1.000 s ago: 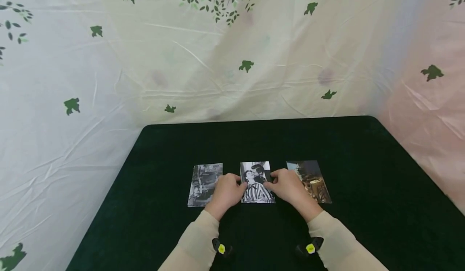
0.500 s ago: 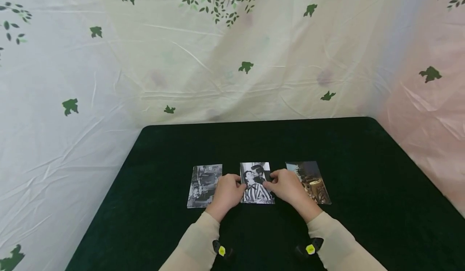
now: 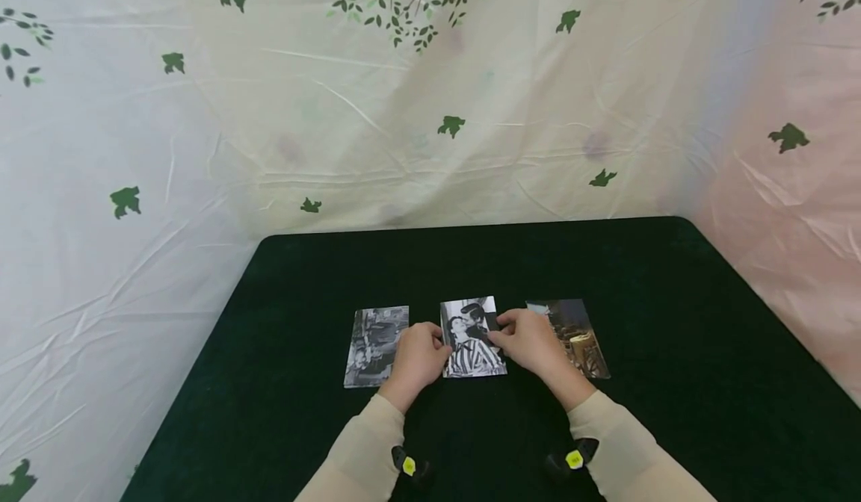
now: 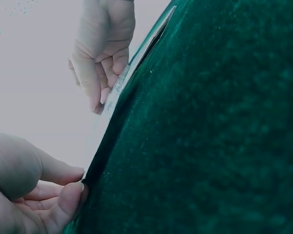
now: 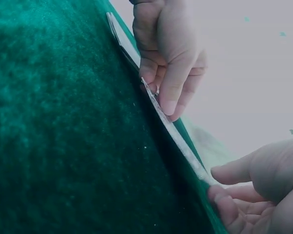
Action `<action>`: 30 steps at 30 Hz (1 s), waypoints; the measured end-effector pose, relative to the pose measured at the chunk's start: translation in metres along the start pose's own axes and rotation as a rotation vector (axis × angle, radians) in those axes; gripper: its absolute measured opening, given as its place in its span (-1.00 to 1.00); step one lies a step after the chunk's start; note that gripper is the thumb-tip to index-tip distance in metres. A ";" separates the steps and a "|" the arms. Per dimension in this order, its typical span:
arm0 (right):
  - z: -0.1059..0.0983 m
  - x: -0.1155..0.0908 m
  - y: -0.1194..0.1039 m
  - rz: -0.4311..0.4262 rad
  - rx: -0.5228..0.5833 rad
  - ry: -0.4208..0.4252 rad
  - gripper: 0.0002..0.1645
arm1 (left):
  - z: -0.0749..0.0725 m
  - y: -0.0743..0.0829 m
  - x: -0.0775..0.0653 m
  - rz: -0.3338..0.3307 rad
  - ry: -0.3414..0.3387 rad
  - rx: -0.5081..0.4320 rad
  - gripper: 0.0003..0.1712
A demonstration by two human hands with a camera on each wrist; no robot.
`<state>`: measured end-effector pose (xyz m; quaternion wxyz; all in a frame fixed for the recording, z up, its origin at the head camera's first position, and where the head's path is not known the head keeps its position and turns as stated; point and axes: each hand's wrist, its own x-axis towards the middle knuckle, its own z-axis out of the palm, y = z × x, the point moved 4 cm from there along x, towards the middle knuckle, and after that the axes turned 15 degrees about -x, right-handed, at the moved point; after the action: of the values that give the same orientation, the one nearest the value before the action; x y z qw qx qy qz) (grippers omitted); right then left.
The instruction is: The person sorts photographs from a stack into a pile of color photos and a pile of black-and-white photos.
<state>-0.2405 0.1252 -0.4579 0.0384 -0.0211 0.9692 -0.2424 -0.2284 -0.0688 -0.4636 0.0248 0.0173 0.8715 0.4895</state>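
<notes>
A black-and-white photo card (image 3: pixel 473 345) of a couple is in the middle of the head view, between both hands. My left hand (image 3: pixel 418 358) pinches its left edge between thumb and fingers. On the opposite edge my right hand (image 3: pixel 534 341) pinches the card too. The left wrist view shows the thin edge of the held card (image 4: pixel 100 139) slightly above the cloth, a dark shadow under it. Seen from the right wrist, the thumb of the right hand (image 5: pixel 268 190) lies over the card's corner, fingers below.
Another black-and-white photo card (image 3: pixel 373 345) lies to the left, partly behind the left hand. A colour photo card (image 3: pixel 584 338) lies to the right, partly covered by the right hand. Dark green cloth covers the table (image 3: pixel 471 263); a leaf-patterned fabric (image 3: pixel 377 128) hangs behind.
The far edge of the middle photo card has risen a little and the card is turned slightly. Both hands keep their places at its sides; the head view has shifted slightly.
</notes>
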 end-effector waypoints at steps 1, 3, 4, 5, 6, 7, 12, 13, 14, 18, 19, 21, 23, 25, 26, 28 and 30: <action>-0.001 0.000 0.000 -0.001 0.018 0.010 -0.63 | 0.000 0.000 0.000 0.009 0.002 0.000 -0.70; -0.003 0.000 -0.001 -0.005 0.047 0.030 -0.65 | -0.001 0.000 0.000 0.024 0.008 0.002 -0.70; -0.004 0.000 -0.001 -0.004 0.060 0.038 -0.66 | -0.002 0.000 0.000 0.033 0.009 0.002 -0.71; -0.004 0.000 -0.001 -0.003 0.065 0.045 -0.66 | -0.002 0.001 0.000 0.041 0.011 0.002 -0.71; -0.004 0.000 -0.001 -0.001 0.072 0.050 -0.67 | -0.003 0.001 0.000 0.048 0.012 0.000 -0.71; -0.005 0.000 -0.001 0.000 0.074 0.053 -0.67 | -0.004 0.001 -0.001 0.051 0.014 -0.005 -0.71; -0.007 -0.001 -0.001 0.010 0.088 0.061 -0.68 | -0.007 0.003 -0.001 0.105 0.046 -0.055 -0.76; -0.008 -0.001 -0.002 0.010 0.092 0.063 -0.68 | -0.008 0.003 -0.001 0.115 0.055 -0.062 -0.77; -0.009 -0.001 -0.002 0.011 0.100 0.062 -0.69 | -0.009 0.004 -0.001 0.123 0.065 -0.067 -0.78; -0.012 -0.001 -0.004 0.004 0.128 0.061 -0.69 | -0.013 0.007 0.000 0.133 0.091 -0.069 -0.80; -0.013 -0.001 -0.004 0.004 0.134 0.063 -0.69 | -0.015 0.008 0.000 0.134 0.093 -0.070 -0.80; -0.013 -0.001 -0.005 0.000 0.149 0.066 -0.69 | -0.017 0.010 0.000 0.134 0.095 -0.071 -0.80; -0.014 -0.002 -0.006 0.002 0.160 0.066 -0.68 | -0.020 0.011 0.000 0.130 0.090 -0.073 -0.79; -0.014 -0.002 -0.008 0.003 0.164 0.065 -0.67 | -0.022 0.012 -0.001 0.120 0.079 -0.078 -0.78; -0.014 -0.002 -0.009 0.003 0.163 0.067 -0.67 | -0.023 0.013 -0.001 0.114 0.075 -0.081 -0.77; -0.014 -0.002 -0.011 0.006 0.162 0.071 -0.67 | -0.026 0.014 -0.002 0.122 0.070 -0.078 -0.77; -0.013 -0.002 -0.013 0.007 0.164 0.078 -0.67 | -0.029 0.015 -0.004 0.127 0.068 -0.073 -0.77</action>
<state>-0.2389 0.1199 -0.4398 0.0031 -0.0050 0.9469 -0.3215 -0.2262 -0.0862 -0.4352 -0.0355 0.0550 0.8506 0.5217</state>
